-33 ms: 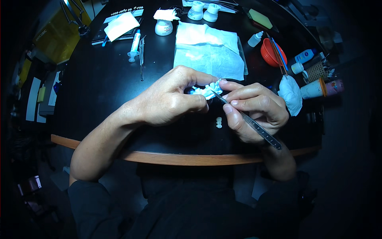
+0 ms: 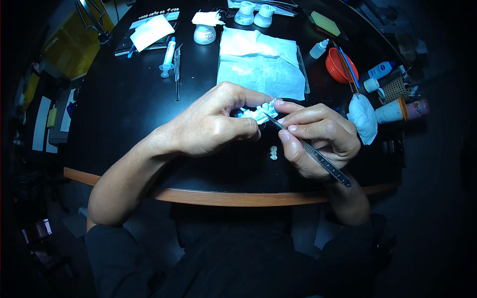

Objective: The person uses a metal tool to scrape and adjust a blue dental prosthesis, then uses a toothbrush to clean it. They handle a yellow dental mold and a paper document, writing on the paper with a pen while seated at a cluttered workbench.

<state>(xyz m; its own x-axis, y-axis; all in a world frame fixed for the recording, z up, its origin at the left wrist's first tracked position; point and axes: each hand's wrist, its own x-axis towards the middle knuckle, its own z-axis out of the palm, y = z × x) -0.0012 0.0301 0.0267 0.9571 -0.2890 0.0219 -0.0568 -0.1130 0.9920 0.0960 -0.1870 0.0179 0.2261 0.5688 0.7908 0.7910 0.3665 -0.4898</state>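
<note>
1. Slim metal tool [image 2: 325,162]: row of dark numerals with graduation marks along the flat handle.
2. Yellow panel [image 2: 64,54], left: single line of capital lettering, slanted in view.
3. Blue bottle [image 2: 380,70], right: dark badge bearing pale lettering, small.
4. White jar [image 2: 204,35] under folded tissue [image 2: 207,19]: several printed lines on front, too small to read.
5. White jar with open neck [image 2: 244,15]: print blurred, unreadable.

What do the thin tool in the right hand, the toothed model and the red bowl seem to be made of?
The thin tool: probably metal, as it is dark grey with a faint sheen along its length. The toothed model: perhaps plaster or resin, pale and bumpy; strong light leaves its finish unclear. The red bowl: likely plastic or rubber, smooth-looking and evenly coloured.
</note>
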